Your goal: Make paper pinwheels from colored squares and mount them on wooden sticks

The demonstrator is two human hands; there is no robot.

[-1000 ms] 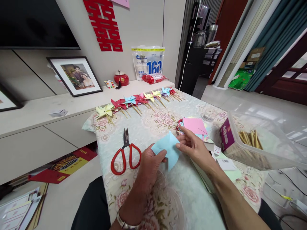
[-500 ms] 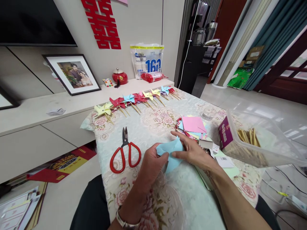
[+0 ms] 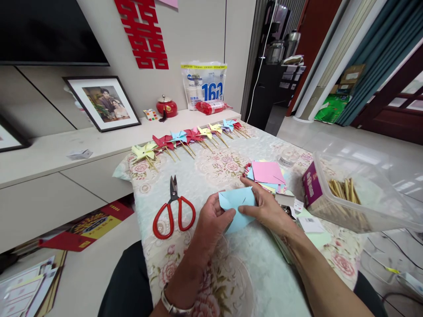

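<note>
- Blue paper sheet (image 3: 236,201) is now spreading flatter between the hands, where half a second ago it was curling up; its slits are showing, so the person is probably still shaping or adjusting it.
- Left hand (image 3: 213,220) is gripping the sheet at nine o'clock, thumb on top; right hand (image 3: 269,210) is gripping it at three, thumb also on top.
- Fingers behind the sheet are staying mostly hidden, so the underside hold is hard to make out.
- Red-handled scissors (image 3: 173,193) are lying at nine o'clock, untouched.
- Pink paper square (image 3: 267,171) is topping a stack at one o'clock; the right hand is covering its near edge.
- Paper pinwheels (image 3: 192,135) are lying in a row toward eleven o'clock, overlapping, so counting is proving difficult.
- Clear plastic tub (image 3: 385,216) is holding sticks (image 3: 345,191) at three o'clock.
</note>
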